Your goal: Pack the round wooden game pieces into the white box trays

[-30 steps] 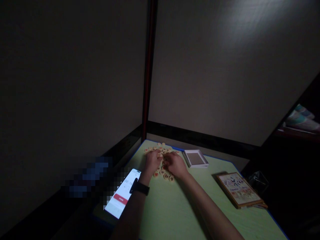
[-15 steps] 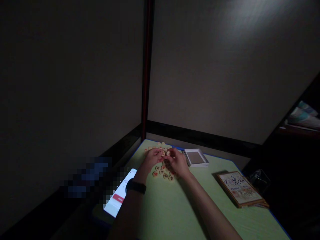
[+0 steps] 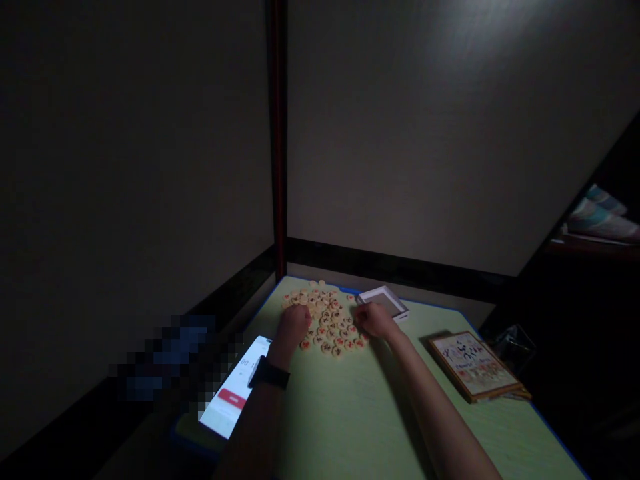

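Many round wooden Chinese chess pieces (image 3: 331, 331), marked in red and black, lie spread in a loose heap on the green table (image 3: 345, 413). My left hand (image 3: 295, 323), with a dark band on its wrist, is at the left edge of the heap. Its fingers are curled in, and whatever they may hold is hidden. On the heap's right side rests my right hand (image 3: 375, 320), its fingers bent and drawn together; I cannot see what is inside them. Just behind the right hand stands a shallow white box (image 3: 403, 313), partly covered by it.
A lit phone (image 3: 233, 393) lies by the left table edge, beside my left forearm. To the right is a flat case with a printed picture cover (image 3: 473, 363). Walls (image 3: 400, 167) meet in a corner behind the table.
My hands have moved apart, the left one leftward and the right one toward the white box. More chess pieces show between them. The box has turned slightly, and the view has shifted a little.
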